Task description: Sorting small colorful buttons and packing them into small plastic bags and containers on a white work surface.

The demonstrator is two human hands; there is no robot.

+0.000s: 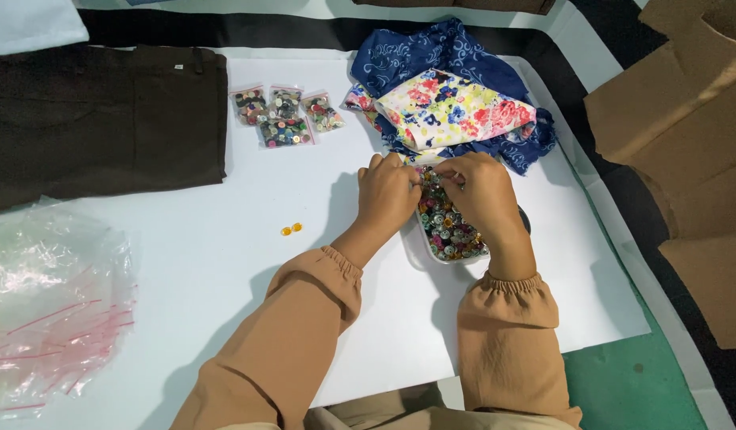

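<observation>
1. The white worktop [225, 239] carries everything and fills most of the view.
2. Dark brown trousers [97, 119] lie flat at the far left, well apart from both hands.
3. A heap of clear plastic bags [49, 310] with red zip strips sits at the near left edge.
4. Folded cloth, blue patterned [432, 56] beneath a floral piece [456, 107], lies just beyond the hands.
5. A white tray of mixed buttons [452, 235] sits directly under the hands, its long axis running away from the person.
6. Four small filled button bags [284, 115] rest at the far middle, to the left of the cloth.
7. The left hand [388, 195] and right hand [483, 191] meet fingertip to fingertip over the tray's far end; both grips are pinched closed on something small between them, too hidden to name. The right hand lies squarely over the tray, the left at its left rim.
8. Two tiny yellow buttons [291, 229] lie loose to the left of the left hand, nearer it than the right.
</observation>
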